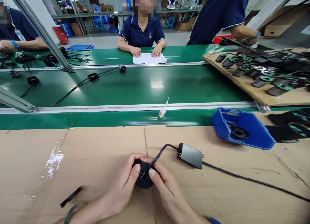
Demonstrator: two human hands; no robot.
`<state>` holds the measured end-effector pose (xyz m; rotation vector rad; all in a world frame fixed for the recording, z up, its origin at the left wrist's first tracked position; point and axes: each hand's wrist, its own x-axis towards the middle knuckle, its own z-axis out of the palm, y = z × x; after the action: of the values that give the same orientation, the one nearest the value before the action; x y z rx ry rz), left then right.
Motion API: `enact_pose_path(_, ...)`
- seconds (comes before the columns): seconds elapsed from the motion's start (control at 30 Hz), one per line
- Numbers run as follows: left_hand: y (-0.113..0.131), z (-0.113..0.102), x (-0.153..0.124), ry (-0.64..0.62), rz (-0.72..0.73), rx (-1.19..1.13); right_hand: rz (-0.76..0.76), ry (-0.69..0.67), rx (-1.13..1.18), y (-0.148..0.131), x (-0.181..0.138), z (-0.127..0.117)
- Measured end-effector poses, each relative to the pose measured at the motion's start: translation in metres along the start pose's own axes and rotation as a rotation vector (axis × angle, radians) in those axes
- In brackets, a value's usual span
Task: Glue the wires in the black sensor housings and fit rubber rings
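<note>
Black round part (144, 183) | left grip (124, 182): holding its left side | right grip (165, 182): holding its right

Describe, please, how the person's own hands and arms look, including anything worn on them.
The left hand and right hand are ungloved, with no sleeve in view. A curved, dark greenish band is worn around the left arm; no band shows on the right.

The bare left hand (127, 182) curls round the left side of the round black housing (145, 184), its thumb (135, 171) pressed on top; the bare right hand (164, 180) clasps the right side likewise. Both bare forearms (95, 209) converge from the housing's near side.
</note>
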<state>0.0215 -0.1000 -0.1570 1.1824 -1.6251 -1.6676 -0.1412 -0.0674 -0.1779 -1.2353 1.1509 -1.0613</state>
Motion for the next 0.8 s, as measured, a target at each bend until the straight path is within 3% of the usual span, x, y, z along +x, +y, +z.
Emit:
enact_pose_path(0.23, -0.013, 0.005, 0.0, 0.063, -0.007, 0.05, -0.003, -0.007, 0.026, -0.001, 0.002, 0.0)
enact_pose_path(0.4, -0.007, -0.005, 0.001, -0.038, -0.008, -0.052, -0.017, -0.015, -0.026, -0.001, 0.0, -0.002)
enact_pose_path(0.53, 0.0, -0.011, 0.0, -0.12, 0.01, -0.007, -0.056, -0.022, -0.071, 0.001, -0.003, -0.001)
enact_pose_path(0.8, -0.004, -0.004, -0.003, -0.035, 0.035, 0.027, -0.12, -0.015, -0.129, 0.004, -0.005, -0.001)
